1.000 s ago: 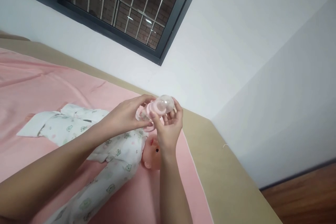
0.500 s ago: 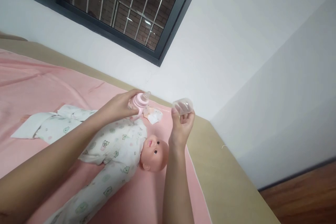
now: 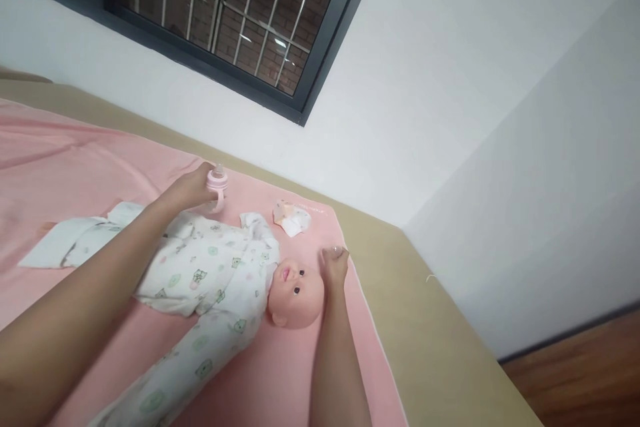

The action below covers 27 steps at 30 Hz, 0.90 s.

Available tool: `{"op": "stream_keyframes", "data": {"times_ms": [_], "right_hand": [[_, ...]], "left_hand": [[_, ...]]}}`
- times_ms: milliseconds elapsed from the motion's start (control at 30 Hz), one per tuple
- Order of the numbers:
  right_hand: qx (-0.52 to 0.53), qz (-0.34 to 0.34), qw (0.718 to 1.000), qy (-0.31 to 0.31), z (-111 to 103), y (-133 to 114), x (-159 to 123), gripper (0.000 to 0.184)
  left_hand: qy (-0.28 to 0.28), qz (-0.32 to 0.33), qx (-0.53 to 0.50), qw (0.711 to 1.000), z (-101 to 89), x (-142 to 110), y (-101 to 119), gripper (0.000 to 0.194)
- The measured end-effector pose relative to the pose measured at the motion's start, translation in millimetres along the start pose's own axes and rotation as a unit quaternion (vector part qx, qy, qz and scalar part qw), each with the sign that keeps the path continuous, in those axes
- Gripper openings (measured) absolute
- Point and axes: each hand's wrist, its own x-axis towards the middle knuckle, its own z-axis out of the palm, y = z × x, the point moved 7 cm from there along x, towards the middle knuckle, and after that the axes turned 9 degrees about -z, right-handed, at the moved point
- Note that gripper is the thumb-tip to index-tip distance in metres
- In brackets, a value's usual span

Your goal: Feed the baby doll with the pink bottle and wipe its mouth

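Note:
My left hand (image 3: 193,188) is closed round a pink baby bottle (image 3: 217,188) with handles and a clear teat pointing up, held above the far side of the doll. Beyond the doll's head, my right hand (image 3: 336,265) is closed low over the pink cloth on a clear bottle cap (image 3: 336,251), mostly hidden by the fingers. Between my arms a baby doll (image 3: 296,293) lies on its back, dressed in a white outfit (image 3: 215,260) printed with small green animals. My left forearm crosses over its lower body.
A pink cloth (image 3: 270,373) lies under the doll on a tan surface (image 3: 400,293). A small crumpled white and orange cloth (image 3: 293,219) rests past the doll's shoulder. Behind stand a white wall (image 3: 425,67) and a barred window with a dark frame (image 3: 303,107).
My left hand has moved left with the bottle, away from the doll's head. My right hand has come down toward the pink cloth with the clear cap.

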Motion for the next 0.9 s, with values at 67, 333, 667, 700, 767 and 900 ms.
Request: {"op": "stream_keyframes", "data": {"times_ms": [67, 333, 667, 700, 767, 900], "right_hand": [[-0.024, 0.016, 0.999, -0.019, 3, 5, -3, 0.056], [-0.077, 0.021, 0.995, -0.057, 10, 4, -5, 0.068], [-0.068, 0.016, 0.995, -0.069, 13, 3, -6, 0.083], [-0.065, 0.016, 0.995, -0.069, 13, 3, -5, 0.084], [-0.062, 0.016, 0.996, -0.065, 14, 3, -5, 0.085], [-0.062, 0.005, 0.997, -0.052, 12, 0, -6, 0.085]], "left_hand": [[-0.01, -0.021, 0.03, 0.999, 6.9, 5, -10, 0.058], [-0.057, -0.049, 0.089, 0.993, 23.5, 8, -21, 0.063], [-0.06, -0.046, 0.099, 0.992, 33.1, 8, -30, 0.06], [-0.059, -0.047, 0.098, 0.992, 33.9, 9, -30, 0.062], [-0.055, -0.043, 0.094, 0.993, 34.5, 11, -31, 0.066], [-0.051, -0.007, 0.063, 0.997, 26.9, 14, -41, 0.077]]}}
